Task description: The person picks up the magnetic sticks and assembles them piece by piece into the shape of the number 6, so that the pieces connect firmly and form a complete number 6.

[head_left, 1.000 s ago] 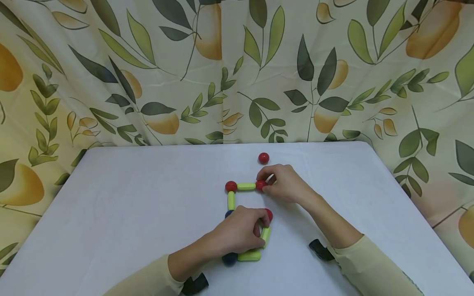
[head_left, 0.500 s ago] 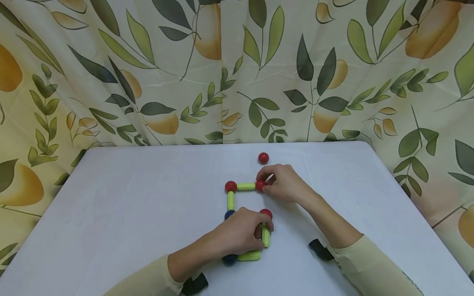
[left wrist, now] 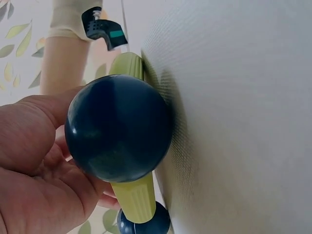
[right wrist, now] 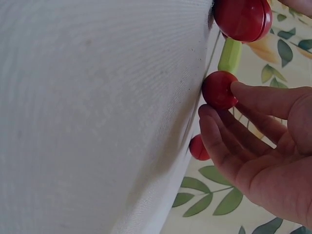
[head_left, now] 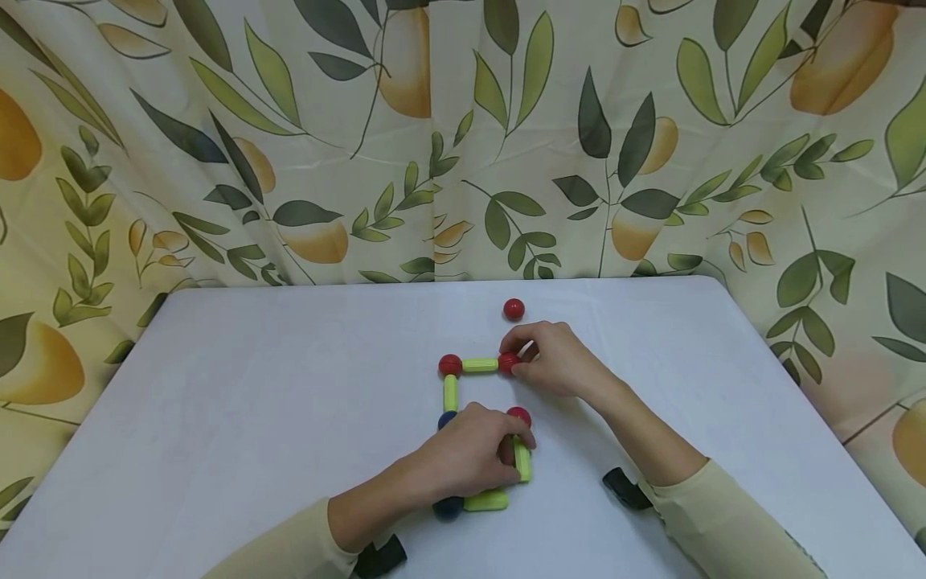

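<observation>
My left hand (head_left: 466, 450) pinches a yellow-green rod (head_left: 522, 460) whose far end meets a red ball (head_left: 519, 416). Beneath that hand, a blue ball (head_left: 448, 508) and a second green rod (head_left: 486, 501) lie on the table; the left wrist view shows the blue ball (left wrist: 119, 127) large, with rods on both sides of it. Thumb and fingers of my right hand (head_left: 560, 359) hold a red ball (head_left: 508, 363) at the end of a far green rod (head_left: 480, 365). This rod runs to a red corner ball (head_left: 450, 365), then another rod (head_left: 451, 394) leads to a partly hidden blue ball (head_left: 447, 419).
A loose red ball (head_left: 514, 310) lies beyond my right hand, near the far edge of the white-covered table (head_left: 289, 386). Behind the table hangs a curtain (head_left: 521, 161) with leaves and fruit. Dark camera mounts (head_left: 625, 489) sit at both wrists.
The rod in my left hand has swung a little, its near end shifting slightly right over the last half second. My right hand keeps its place on the red ball.
</observation>
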Tool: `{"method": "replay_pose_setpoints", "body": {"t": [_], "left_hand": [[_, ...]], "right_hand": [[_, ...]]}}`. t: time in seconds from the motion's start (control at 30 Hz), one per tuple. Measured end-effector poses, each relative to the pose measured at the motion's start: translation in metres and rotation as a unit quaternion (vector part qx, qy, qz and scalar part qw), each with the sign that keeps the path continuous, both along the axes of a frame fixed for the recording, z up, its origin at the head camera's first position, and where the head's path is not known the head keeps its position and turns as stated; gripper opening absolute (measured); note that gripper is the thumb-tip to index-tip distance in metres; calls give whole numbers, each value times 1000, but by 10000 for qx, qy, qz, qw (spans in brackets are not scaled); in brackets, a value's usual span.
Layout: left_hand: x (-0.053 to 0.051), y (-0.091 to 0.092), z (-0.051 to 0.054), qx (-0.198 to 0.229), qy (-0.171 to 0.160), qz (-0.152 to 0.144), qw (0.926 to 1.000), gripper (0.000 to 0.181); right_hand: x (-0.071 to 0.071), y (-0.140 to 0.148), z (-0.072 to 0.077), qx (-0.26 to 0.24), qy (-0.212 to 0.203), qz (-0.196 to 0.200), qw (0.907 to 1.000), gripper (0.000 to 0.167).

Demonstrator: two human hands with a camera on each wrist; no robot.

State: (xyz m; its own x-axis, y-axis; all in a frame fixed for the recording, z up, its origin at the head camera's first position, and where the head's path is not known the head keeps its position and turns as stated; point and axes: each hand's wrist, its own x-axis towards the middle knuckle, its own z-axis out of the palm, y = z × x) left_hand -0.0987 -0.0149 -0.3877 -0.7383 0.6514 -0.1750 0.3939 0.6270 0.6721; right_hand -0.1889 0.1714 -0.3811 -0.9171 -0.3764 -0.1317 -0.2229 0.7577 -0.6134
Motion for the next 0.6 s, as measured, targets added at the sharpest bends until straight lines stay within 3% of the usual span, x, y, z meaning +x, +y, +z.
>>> {"method": "replay_pose_setpoints", "body": {"t": [0.6], "left_hand": [[-5, -3, 1, 147, -115, 12, 9998, 31]], "right_hand": [[1, 0, 1, 19, 20, 26, 10000, 22]]}}
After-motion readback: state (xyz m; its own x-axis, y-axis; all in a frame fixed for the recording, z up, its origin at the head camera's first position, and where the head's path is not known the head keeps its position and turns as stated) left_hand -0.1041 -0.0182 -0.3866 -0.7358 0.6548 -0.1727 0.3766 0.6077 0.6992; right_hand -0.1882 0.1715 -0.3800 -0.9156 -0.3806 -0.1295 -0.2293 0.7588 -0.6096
